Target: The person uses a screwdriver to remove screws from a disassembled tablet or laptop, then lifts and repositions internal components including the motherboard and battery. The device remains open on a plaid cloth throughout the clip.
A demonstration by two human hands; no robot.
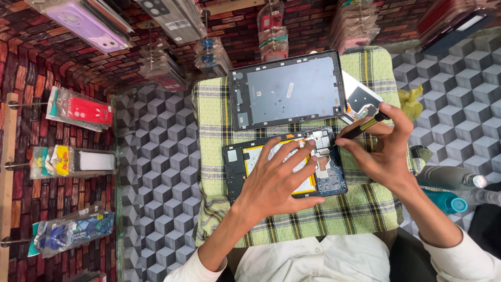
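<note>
An opened tablet body (237,172) with a yellow-edged battery and blue circuit board lies on a green plaid cloth (339,209). My left hand (279,180) rests flat on the battery, fingers spread. My right hand (383,149) grips a black and yellow screwdriver (362,127) whose tip points down at the board's upper right corner. The tablet's grey back cover (287,90) lies inside-up just beyond the body.
A white part (360,96) lies right of the back cover. Teal and grey bottles (451,188) lie at the right. Packaged phone cases (83,109) hang on hooks at the left and along the top, over a cube-patterned counter (156,172).
</note>
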